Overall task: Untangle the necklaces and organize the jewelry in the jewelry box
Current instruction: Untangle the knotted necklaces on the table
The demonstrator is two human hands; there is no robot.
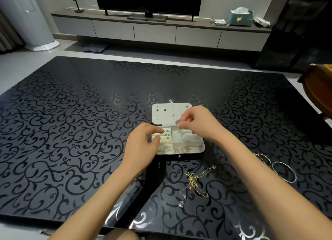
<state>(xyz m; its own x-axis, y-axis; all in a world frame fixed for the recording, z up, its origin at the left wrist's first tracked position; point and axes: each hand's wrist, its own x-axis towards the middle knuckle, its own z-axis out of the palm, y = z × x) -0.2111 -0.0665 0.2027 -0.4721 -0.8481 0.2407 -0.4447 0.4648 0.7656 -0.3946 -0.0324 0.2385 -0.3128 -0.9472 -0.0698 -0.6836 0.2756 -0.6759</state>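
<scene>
A small jewelry box [186, 153] lies open on the black patterned table, its white lid [161, 114] flat behind it with a few stud earrings pinned in. My right hand [199, 122] hovers over the box's back right corner and pinches a small gold piece [177, 122] between thumb and fingers. My left hand [142, 142] rests on the box's left side, fingers curled over the ring rolls [167, 134]. Gold pieces [183, 149] lie in the front compartment. A tangle of gold and silver necklaces [195, 182] lies on the table in front of the box.
Silver bangles [283, 171] and a thin hoop [263, 159] lie on the table to the right. A wooden chair [318, 85] stands at the table's right edge. Behind the table runs a low TV cabinet [154, 29].
</scene>
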